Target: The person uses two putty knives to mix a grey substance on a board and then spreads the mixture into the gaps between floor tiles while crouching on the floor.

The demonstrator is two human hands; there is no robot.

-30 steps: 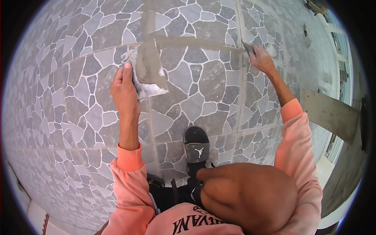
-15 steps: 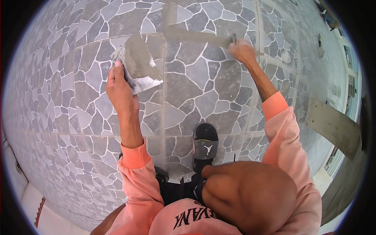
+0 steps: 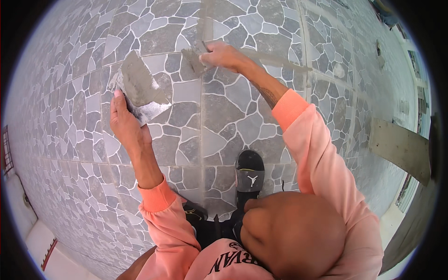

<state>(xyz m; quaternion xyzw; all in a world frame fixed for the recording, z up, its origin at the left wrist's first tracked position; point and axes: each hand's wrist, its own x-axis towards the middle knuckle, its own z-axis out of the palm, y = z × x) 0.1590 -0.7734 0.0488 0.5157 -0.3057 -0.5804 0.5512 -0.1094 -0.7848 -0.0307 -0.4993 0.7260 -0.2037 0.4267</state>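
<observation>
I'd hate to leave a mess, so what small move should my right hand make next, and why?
Perhaps use the small scraper in your right hand to gather the smeared paste: it lies over the floor tiles beside that hand, and your left hand holds a plate nearby.

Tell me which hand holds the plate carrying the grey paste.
The left hand, gripping the silvery plate with grey paste spread on top. The right hand holds no plate, only a dark, mostly hidden tool.
</observation>
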